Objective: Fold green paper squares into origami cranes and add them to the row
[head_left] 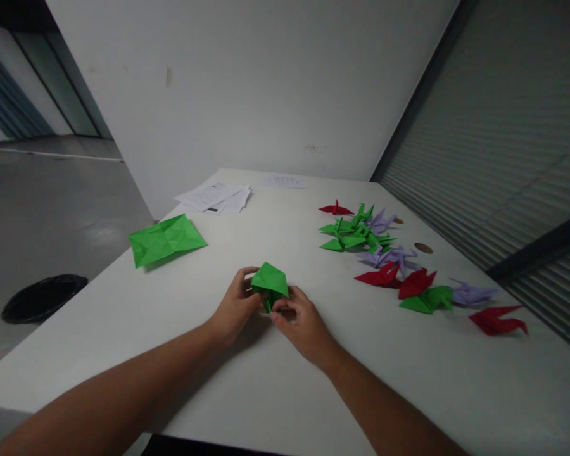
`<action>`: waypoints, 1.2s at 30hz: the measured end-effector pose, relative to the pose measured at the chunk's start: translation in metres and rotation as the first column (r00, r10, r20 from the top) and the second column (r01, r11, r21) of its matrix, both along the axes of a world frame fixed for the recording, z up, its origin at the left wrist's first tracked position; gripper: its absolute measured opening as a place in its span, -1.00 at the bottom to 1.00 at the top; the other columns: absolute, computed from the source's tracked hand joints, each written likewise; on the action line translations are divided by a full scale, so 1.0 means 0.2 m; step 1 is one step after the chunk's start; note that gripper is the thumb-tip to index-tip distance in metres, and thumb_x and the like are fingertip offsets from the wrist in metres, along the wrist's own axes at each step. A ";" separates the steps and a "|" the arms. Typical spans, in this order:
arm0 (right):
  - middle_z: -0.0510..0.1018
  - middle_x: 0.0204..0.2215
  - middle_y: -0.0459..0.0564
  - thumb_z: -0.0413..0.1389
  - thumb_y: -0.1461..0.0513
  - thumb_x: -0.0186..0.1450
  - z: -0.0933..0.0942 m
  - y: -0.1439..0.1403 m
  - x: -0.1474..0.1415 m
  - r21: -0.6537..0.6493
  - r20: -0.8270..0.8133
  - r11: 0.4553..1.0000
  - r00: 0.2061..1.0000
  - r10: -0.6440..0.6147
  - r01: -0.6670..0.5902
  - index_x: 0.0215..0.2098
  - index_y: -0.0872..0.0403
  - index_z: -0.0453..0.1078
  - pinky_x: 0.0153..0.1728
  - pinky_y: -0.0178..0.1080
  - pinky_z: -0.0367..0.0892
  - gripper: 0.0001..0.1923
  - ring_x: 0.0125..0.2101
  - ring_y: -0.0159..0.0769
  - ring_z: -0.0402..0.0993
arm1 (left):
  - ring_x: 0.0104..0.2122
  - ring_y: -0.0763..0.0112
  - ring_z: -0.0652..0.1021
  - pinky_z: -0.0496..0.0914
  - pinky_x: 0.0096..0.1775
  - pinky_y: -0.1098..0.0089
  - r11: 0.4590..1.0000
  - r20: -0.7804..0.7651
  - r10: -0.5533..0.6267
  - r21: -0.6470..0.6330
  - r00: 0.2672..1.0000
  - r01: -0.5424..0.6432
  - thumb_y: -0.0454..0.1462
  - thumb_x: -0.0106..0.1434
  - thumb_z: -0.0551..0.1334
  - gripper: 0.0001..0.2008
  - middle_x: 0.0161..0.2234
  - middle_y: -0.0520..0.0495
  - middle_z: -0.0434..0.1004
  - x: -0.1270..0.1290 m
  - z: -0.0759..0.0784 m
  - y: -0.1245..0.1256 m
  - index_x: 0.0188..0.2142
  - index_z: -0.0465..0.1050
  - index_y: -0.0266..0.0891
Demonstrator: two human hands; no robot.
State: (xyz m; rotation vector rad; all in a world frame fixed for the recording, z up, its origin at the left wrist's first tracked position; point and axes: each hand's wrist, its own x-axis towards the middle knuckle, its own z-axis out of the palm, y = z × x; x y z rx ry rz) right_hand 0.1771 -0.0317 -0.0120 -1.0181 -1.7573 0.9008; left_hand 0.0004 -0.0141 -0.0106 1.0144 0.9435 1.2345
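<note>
A partly folded piece of green origami paper (270, 279) is held between my two hands just above the white table, with a broad flap on top and a narrow point hanging below. My left hand (235, 306) is closed on its left side, thumb toward the bottom. On the other side my right hand (305, 325) pinches the lower right part near the point. Fingertips behind the paper are hidden. To the left on the table lies a creased green sheet (167, 240), apart from both hands.
Several folded paper cranes in green (344, 242), red (496, 320) and purple (472, 293) lie along the table's right side, by the blinds (508, 139). Printed papers (213, 196) sit at the back left. A black-lined bin (42, 297) stands on the floor beyond the left edge.
</note>
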 end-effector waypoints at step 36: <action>0.36 -0.42 -0.10 0.15 0.33 0.27 0.00 0.04 0.01 0.191 0.191 0.945 0.935 -0.300 0.264 -0.45 0.01 0.25 -0.39 -0.26 0.25 -0.81 -0.36 -0.25 0.36 | -0.50 0.40 0.39 0.23 -0.43 0.40 0.974 -0.620 0.019 0.189 0.784 0.126 -0.22 0.24 0.23 -0.85 -0.54 0.06 0.42 0.00 -0.04 0.04 -0.42 0.48 -0.22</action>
